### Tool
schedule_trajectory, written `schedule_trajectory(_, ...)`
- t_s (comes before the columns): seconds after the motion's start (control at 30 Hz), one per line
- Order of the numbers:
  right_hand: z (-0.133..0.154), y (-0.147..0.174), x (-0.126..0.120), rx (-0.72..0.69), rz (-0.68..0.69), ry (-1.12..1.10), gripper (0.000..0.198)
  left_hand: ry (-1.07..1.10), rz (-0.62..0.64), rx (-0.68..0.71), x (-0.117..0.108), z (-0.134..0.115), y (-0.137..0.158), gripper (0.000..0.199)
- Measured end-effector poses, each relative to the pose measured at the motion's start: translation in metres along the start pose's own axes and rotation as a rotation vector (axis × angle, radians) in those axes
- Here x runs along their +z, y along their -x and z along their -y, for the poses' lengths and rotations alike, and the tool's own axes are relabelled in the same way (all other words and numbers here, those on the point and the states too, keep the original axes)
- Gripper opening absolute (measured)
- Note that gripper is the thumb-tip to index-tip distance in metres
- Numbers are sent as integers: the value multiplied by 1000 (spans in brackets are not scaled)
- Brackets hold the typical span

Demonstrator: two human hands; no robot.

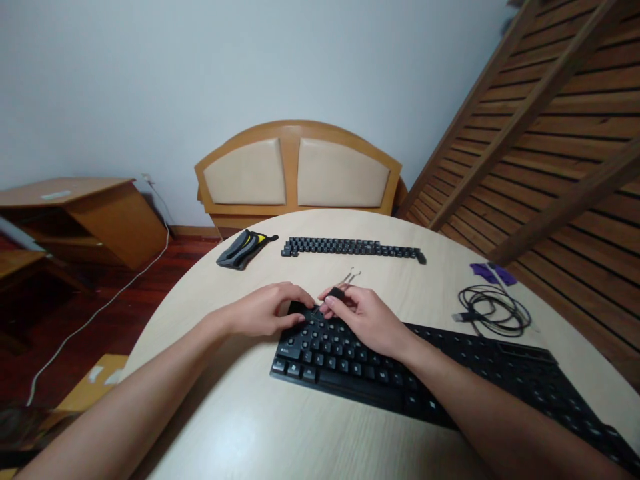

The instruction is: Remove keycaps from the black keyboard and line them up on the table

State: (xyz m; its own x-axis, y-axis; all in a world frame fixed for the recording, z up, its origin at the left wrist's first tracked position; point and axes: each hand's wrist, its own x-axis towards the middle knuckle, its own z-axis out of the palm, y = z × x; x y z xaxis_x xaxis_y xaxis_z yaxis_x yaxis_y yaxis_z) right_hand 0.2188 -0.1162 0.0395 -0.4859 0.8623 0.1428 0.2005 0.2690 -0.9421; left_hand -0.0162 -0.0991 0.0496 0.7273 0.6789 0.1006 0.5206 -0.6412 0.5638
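Note:
A black keyboard (345, 387) lies slanted across the table in front of me. Keycaps show on its lower left rows, while other parts show bare key posts. My right hand (367, 317) is closed around a keycap puller (336, 293) with a black handle, above the keyboard's upper left part. Two thin hooked wires of the puller point away from me; its near end is partly hidden by my fingers. My left hand (273, 308) rests at the keyboard's upper left corner, thumb and forefinger apart, with no held thing visible. Loose black keycaps (333, 245) sit in rows farther back.
A grey and yellow pouch (241, 250) lies at the table's back left. On the right are a coiled black USB cable (493, 312) and a purple cloth item (493, 272). Beyond the round table (215, 407) stand a padded wooden headboard (293, 167) and a slatted wooden panel (545, 133).

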Motion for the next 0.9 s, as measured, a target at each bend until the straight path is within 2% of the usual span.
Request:
schedule_trajectory(0.2, -15, 5, 11, 46, -44, -108, 28, 121, 45, 46, -3, -9, 4, 27)
schedule_trajectory(0.53, -13, 8, 11, 90, 19, -152, 21, 61, 99, 6, 4, -19, 4, 28)
schedule_trajectory(0.9, -11, 12, 11, -35, 87, 53, 21, 48, 103, 23, 5, -20, 3, 29)
